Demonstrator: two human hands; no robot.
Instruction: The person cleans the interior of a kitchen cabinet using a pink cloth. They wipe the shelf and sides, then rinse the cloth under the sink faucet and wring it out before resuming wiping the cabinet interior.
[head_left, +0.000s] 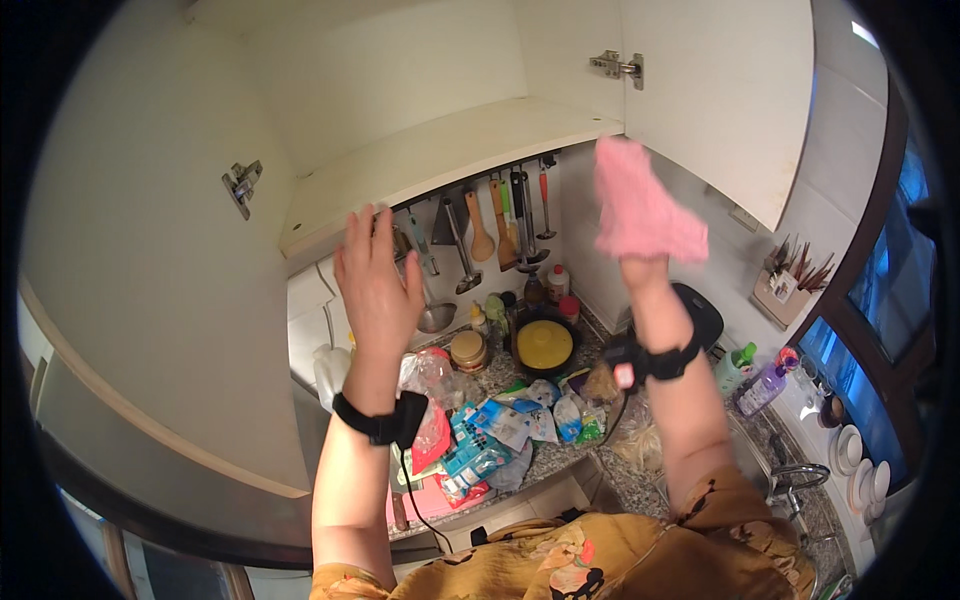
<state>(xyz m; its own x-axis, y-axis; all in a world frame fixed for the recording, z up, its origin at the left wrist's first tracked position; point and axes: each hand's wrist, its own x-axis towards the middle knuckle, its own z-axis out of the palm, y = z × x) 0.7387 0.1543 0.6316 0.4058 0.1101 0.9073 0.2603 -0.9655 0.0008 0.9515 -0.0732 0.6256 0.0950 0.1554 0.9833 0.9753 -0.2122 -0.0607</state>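
My left hand (379, 289) is raised at the front edge of the wall cabinet's bottom shelf (420, 165), fingers extended and thumb apart, holding nothing. Whether its fingertips touch the edge I cannot tell. A pink cloth (641, 202), blurred, is in my right hand (646, 271) and hides its fingers. This hand is by the shelf's right end, in front of the opened right door (712, 97). The cabinet's visible interior is bare. Its left door (150, 247) also stands open. Each wrist wears a black strap with a cable.
Ladles and wooden spatulas (480, 225) hang beneath the cabinet. Plastic food packets (487, 435) crowd the granite counter (551, 469). Behind them stand a jar (469, 351) and a black pot with a yellow lid (545, 343). Bottles (761, 390) and a sink faucet (799, 472) are at the right.
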